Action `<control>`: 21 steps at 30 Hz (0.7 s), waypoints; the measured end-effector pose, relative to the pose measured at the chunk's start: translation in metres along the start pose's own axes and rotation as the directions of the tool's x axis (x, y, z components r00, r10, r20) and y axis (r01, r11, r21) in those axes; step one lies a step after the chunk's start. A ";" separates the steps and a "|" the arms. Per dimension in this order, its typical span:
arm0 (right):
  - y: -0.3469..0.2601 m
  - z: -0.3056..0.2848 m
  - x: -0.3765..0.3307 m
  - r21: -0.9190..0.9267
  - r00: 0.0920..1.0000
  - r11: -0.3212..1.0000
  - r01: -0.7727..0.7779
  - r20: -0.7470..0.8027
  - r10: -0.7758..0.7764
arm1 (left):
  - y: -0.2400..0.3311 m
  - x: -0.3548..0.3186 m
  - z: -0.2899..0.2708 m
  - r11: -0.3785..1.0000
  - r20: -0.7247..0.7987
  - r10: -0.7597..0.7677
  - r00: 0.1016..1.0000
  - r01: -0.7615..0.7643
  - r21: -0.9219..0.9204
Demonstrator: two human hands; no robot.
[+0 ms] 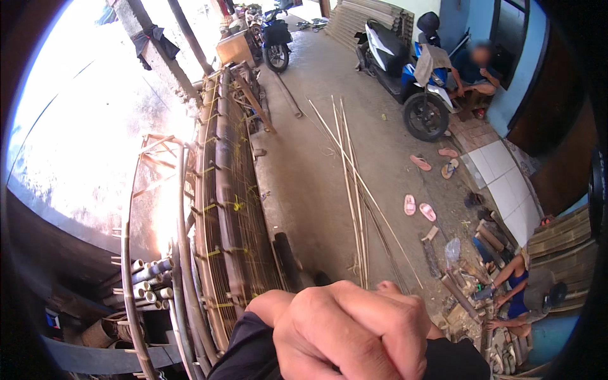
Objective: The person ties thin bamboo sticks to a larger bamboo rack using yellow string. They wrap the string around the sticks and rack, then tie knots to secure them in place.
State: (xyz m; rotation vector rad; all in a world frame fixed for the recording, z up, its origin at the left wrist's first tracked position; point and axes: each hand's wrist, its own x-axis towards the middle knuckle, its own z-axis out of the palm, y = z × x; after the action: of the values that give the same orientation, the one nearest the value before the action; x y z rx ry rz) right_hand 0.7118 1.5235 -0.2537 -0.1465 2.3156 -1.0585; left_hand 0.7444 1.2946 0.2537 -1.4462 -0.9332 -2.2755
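Close in front of me, at the lower middle, my two hands overlap between black sleeves. The large front hand, which seems to be my left hand (pixel 345 329), has its fingers curled in, and I cannot make out anything inside them. My right hand (pixel 434 330) is mostly covered behind it; only a bit of skin above the right sleeve shows, and its fingers are hidden. Beyond the hands, several long thin bamboo strips (pixel 352 190) lie crossed on the concrete floor. Left of them stands a long rack of thin bamboo slats (pixel 237 202) tied with yellow bands.
At lower left, cut bamboo poles (pixel 149 285) are stacked beside the rack. A blue and white motorbike (pixel 405 69) stands at upper right near a seated person (pixel 475 76). Pink sandals (pixel 418 207) lie below it. At lower right another person (pixel 522 294) reaches among bamboo pieces (pixel 461 297).
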 end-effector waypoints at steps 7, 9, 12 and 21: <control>0.084 0.037 0.152 0.066 0.774 0.772 -0.632 0.113 0.623 | -0.020 -0.001 -0.208 0.544 -0.473 -0.165 0.866 0.480 0.688; 0.077 0.051 0.196 -0.143 0.787 0.791 -0.595 0.097 0.609 | -0.076 -0.038 -0.289 0.254 -0.500 -0.233 0.834 0.548 0.797; 0.039 0.072 0.275 -0.175 0.846 0.851 -0.495 0.126 0.518 | -0.117 -0.135 -0.390 -0.098 -0.609 -0.515 0.603 0.665 0.741; -0.108 0.141 0.574 -0.220 0.916 0.933 -0.283 0.228 0.331 | -0.196 -0.374 -0.579 -0.500 -0.594 -0.794 -0.124 0.688 0.525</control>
State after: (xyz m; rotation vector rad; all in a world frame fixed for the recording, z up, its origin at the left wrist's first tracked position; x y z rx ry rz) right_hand 0.3016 1.1698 -0.5135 0.0108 2.1034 -0.6265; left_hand 0.4022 1.0257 -0.3151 0.0326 -3.5573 -1.3064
